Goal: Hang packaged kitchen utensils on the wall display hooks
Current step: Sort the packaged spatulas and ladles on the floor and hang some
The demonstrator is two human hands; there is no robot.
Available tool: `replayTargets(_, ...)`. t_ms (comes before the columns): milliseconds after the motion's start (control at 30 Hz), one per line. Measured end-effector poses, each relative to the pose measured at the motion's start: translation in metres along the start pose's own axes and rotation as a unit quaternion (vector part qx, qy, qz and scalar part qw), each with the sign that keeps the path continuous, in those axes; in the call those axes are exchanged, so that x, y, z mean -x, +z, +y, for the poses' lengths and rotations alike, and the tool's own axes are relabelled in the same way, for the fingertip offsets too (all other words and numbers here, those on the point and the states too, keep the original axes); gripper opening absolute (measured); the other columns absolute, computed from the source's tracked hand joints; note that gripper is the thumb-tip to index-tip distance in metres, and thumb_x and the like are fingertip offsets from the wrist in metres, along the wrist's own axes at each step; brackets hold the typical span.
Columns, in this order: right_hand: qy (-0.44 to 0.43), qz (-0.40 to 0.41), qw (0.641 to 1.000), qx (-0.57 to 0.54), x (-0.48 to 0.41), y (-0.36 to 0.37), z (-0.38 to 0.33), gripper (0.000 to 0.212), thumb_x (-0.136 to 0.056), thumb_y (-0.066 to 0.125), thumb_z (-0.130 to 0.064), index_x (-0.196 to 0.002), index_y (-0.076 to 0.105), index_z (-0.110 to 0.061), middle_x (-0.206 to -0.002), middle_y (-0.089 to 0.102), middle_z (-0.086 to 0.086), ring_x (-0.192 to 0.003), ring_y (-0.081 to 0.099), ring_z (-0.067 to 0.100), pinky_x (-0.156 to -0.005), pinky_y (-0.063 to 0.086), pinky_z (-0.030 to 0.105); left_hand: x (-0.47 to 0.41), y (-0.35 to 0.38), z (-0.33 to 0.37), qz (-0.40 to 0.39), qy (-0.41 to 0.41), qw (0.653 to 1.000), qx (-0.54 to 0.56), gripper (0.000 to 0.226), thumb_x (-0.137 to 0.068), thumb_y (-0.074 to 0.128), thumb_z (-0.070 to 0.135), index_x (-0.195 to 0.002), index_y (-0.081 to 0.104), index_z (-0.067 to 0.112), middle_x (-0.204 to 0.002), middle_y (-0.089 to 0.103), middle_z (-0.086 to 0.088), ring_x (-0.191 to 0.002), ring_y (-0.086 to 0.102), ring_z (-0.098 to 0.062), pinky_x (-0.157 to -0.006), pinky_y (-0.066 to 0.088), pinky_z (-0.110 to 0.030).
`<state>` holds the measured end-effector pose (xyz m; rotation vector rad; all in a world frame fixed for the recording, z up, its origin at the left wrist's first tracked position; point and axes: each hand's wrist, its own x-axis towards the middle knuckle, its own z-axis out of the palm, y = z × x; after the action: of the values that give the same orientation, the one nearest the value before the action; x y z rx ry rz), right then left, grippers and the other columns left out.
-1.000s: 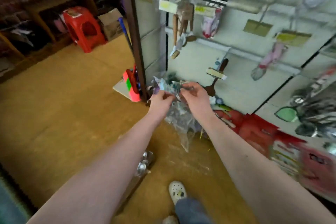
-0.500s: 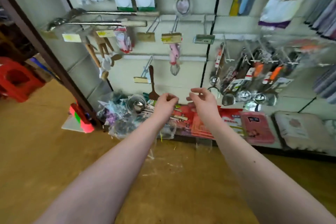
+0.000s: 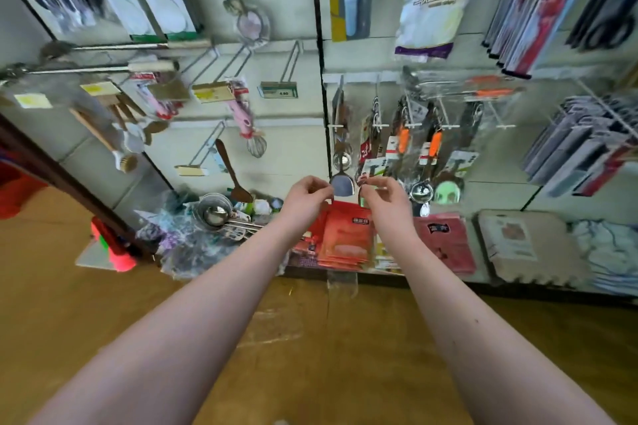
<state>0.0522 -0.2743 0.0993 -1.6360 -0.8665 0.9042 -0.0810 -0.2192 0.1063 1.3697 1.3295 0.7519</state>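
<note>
The left grip (image 3: pixel 307 195) and right grip (image 3: pixel 383 195) are each pinching the top of a clear packet (image 3: pixel 341 283) that is hanging between them, contents indiscernible, below the wall hooks (image 3: pixel 288 62). Packaged ladles (image 3: pixel 214 214) are lying heaped on the yellow-brown floor (image 3: pixel 103 321).

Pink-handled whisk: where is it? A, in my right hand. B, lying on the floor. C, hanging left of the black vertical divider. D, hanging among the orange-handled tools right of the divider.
C: the pink-handled whisk hangs left of the black vertical divider, above hand height.
</note>
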Motion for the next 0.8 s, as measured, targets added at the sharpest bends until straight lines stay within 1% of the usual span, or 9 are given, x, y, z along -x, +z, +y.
replayTargets(133, 0.013, 0.008, 1.0, -0.019, -0.028, -0.003, 0.0, 0.022, -0.094, 0.055, -0.032, -0.113, 0.056, -0.021, -0.103, 0.059, -0.006, -0.092, 0.057, 0.014, -0.075, 0.051, 0.035, -0.024, 0.004, 0.006, 0.013, 0.009, 1.0, 0.002, 0.012, -0.093, 0.057, 0.014, -0.082, 0.054, 0.018, -0.088, 0.061, -0.004, -0.077, 0.057, -0.017, -0.061, 0.044, -0.023)
replayTargets(267, -0.006, 0.008, 1.0, -0.009, -0.057, 0.0, 0.001, 0.027, -0.096, 0.053, -0.027, -0.12, 0.052, -0.016, -0.105, 0.055, -0.006, -0.095, 0.053, 0.012, -0.076, 0.04, 0.026, -0.059, 0.004, 0.008, 0.008, 0.008, 1.0, 0.016, 0.01, -0.094, 0.054, 0.009, -0.085, 0.053, 0.013, -0.086, 0.06, -0.005, -0.074, 0.055, -0.014, -0.052, 0.042, -0.013)
replayTargets(333, -0.002, 0.012, 1.0, -0.006, -0.073, 0.003, 0.002, 0.027, -0.095, 0.053, -0.028, -0.12, 0.052, -0.017, -0.103, 0.055, -0.007, -0.094, 0.054, 0.011, -0.071, 0.04, 0.023, -0.079, 0.004, 0.005, -0.002, 0.016, 1.0, 0.02, 0.009, -0.094, 0.053, 0.01, -0.086, 0.053, 0.015, -0.094, 0.06, -0.009, -0.075, 0.055, -0.013, -0.055, 0.041, -0.015)
replayTargets(467, 0.003, 0.044, 0.999, 0.025, -0.113, 0.015, -0.005, 0.027, -0.095, 0.053, -0.025, -0.121, 0.051, -0.014, -0.106, 0.059, -0.003, -0.087, 0.057, 0.009, -0.07, 0.043, 0.024, -0.129, 0.004, 0.006, -0.009, 0.024, 0.999, 0.03, 0.004, -0.093, 0.054, 0.009, -0.091, 0.055, 0.013, -0.098, 0.061, -0.012, -0.081, 0.057, -0.017, -0.061, 0.041, -0.02)
replayTargets(533, 0.014, 0.054, 0.998, 0.037, -0.131, 0.023, -0.012, 0.028, -0.095, 0.053, -0.025, -0.121, 0.05, -0.015, -0.102, 0.062, -0.001, -0.087, 0.062, 0.016, -0.069, 0.052, 0.032, -0.156, 0.003, 0.011, -0.013, 0.026, 0.999, 0.035, 0.011, -0.092, 0.054, 0.007, -0.085, 0.054, 0.015, -0.096, 0.061, -0.012, -0.083, 0.056, -0.02, -0.062, 0.041, -0.021)
replayTargets(600, 0.029, 0.062, 0.997, 0.046, -0.15, 0.031, -0.015, 0.024, -0.096, 0.053, -0.026, -0.118, 0.049, -0.018, -0.091, 0.06, -0.005, -0.099, 0.061, 0.029, -0.082, 0.052, 0.045, -0.182, 0.002, 0.014, -0.017, 0.021, 0.998, 0.049, 0.016, -0.092, 0.053, 0.005, -0.082, 0.051, 0.018, -0.091, 0.06, -0.01, -0.078, 0.057, -0.019, -0.058, 0.042, -0.018)
replayTargets(633, 0.036, 0.063, 0.996, 0.047, -0.159, 0.035, -0.014, 0.021, -0.096, 0.053, -0.026, -0.115, 0.049, -0.02, -0.089, 0.059, -0.006, -0.102, 0.06, 0.03, -0.083, 0.051, 0.044, -0.195, 0.001, 0.014, -0.015, 0.017, 0.998, 0.055, 0.018, -0.092, 0.052, 0.004, -0.083, 0.05, 0.019, -0.089, 0.06, -0.009, -0.074, 0.057, -0.017, -0.055, 0.042, -0.016)
replayTargets(700, 0.055, 0.067, 0.995, 0.049, -0.178, 0.044, -0.005, 0.014, -0.095, 0.054, -0.025, -0.109, 0.05, -0.021, -0.09, 0.057, -0.008, -0.101, 0.06, 0.025, -0.08, 0.048, 0.034, -0.217, -0.001, 0.01, -0.006, 0.008, 0.998, 0.063, 0.016, -0.091, 0.048, 0.001, -0.089, 0.048, 0.017, -0.091, 0.061, -0.01, -0.068, 0.056, -0.013, -0.053, 0.041, -0.018)
replayTargets(800, 0.065, 0.05, 0.994, 0.072, -0.198, 0.057, 0.016, 0.012, -0.095, 0.054, -0.022, -0.107, 0.056, -0.019, -0.099, 0.059, -0.009, -0.102, 0.058, 0.016, -0.086, 0.046, 0.03, -0.238, -0.003, -0.003, 0.004, 0.008, 0.997, 0.078, 0.02, -0.09, 0.037, -0.006, -0.102, 0.041, 0.01, -0.091, 0.059, -0.008, -0.074, 0.057, -0.017, -0.054, 0.044, -0.016)
